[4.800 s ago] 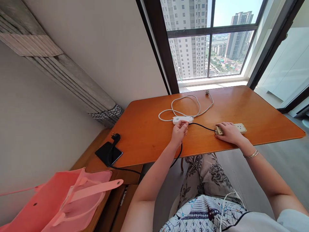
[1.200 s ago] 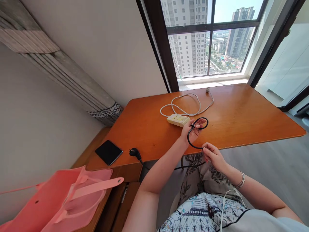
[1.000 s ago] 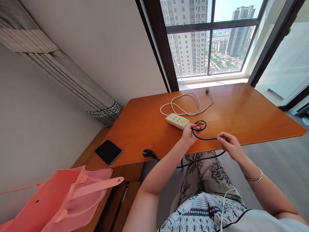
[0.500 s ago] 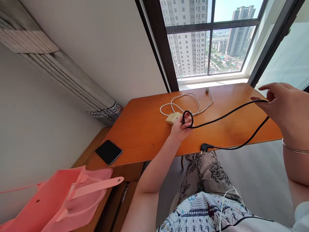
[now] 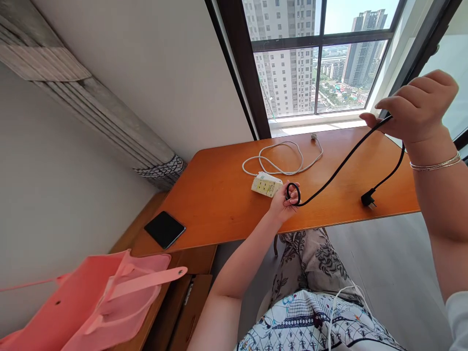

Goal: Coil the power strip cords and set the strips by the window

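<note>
A black power cord (image 5: 338, 168) runs between my two hands above the wooden table. My left hand (image 5: 284, 204) is closed on one end, where the cord makes a small loop around the fingers. Up at the right, my right hand (image 5: 420, 107) grips the cord farther along, raised above the table's right side. From it the free end hangs down to a black plug (image 5: 367, 198) with metal prongs. Just left of my left hand lies a white and cream power strip (image 5: 266, 184), its sockets facing me. Its white cable (image 5: 280, 171) is coiled loosely behind it.
A black phone or small tablet (image 5: 164, 229) lies on the left of the table (image 5: 215, 204). A pink bag (image 5: 95, 297) with a strap sits at lower left. The window (image 5: 321, 73) is behind the table, and a tied curtain (image 5: 109, 112) hangs at left.
My right hand has risen, drawing the cord up and swinging the plug to the right. My left hand has shifted slightly right and nearer, revealing more of the power strip.
</note>
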### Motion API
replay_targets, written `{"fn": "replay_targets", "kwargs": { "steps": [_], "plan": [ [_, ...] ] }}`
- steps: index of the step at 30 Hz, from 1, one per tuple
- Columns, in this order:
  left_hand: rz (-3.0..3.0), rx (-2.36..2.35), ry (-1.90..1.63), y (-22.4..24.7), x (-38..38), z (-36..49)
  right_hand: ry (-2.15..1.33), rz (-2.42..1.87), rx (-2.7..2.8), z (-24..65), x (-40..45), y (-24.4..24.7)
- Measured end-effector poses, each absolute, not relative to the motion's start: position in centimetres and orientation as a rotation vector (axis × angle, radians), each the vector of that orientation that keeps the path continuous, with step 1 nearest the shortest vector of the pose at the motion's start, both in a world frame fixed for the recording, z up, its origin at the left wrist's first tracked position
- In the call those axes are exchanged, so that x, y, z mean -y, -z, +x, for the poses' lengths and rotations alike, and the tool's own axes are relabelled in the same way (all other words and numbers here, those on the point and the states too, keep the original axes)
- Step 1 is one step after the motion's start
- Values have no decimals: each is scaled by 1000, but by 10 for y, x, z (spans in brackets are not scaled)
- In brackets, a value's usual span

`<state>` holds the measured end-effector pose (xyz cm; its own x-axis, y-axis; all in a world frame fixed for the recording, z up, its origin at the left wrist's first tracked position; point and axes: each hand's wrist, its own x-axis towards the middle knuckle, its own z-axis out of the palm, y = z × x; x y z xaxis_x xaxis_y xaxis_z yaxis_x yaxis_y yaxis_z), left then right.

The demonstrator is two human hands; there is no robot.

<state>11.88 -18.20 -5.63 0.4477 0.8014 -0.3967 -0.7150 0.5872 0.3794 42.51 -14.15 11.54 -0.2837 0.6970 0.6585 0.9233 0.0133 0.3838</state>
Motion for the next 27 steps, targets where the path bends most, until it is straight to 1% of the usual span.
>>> {"fn": "replay_targets", "kwargs": {
  "steps": [3, 7, 9, 10, 12, 14, 17, 20, 24, 26, 27],
  "plan": [
    [172, -549, -1044, 59, 180, 112, 978, -1806, 2007, 423, 120, -109],
    [151, -588, -1034, 64, 179, 108, 566, -2146, 1846, 425, 107, -94],
    [124, -619, -1012, 69, 180, 109, 406, -2093, 1813, 424, 112, -90],
    [117, -633, -1007, 71, 180, 110, 392, -1998, 1800, 422, 117, -89],
    [109, -658, -1002, 76, 182, 111, 469, -1796, 1767, 421, 126, -84],
    [95, -692, -1005, 81, 183, 112, 575, -1720, 1779, 422, 133, -75],
    [63, -734, -1017, 90, 185, 111, 617, -1862, 1946, 429, 135, -46],
    [48, -757, -1038, 100, 186, 110, 489, -2038, 2255, 437, 137, -5],
    [39, -818, -1064, 104, 188, 111, 195, -2150, 2626, 433, 155, 45],
    [34, -821, -1068, 103, 189, 112, -46, -2045, 2733, 417, 171, 61],
    [31, -821, -1071, 102, 190, 113, -177, -1881, 2750, 405, 180, 66]
  ]
}}
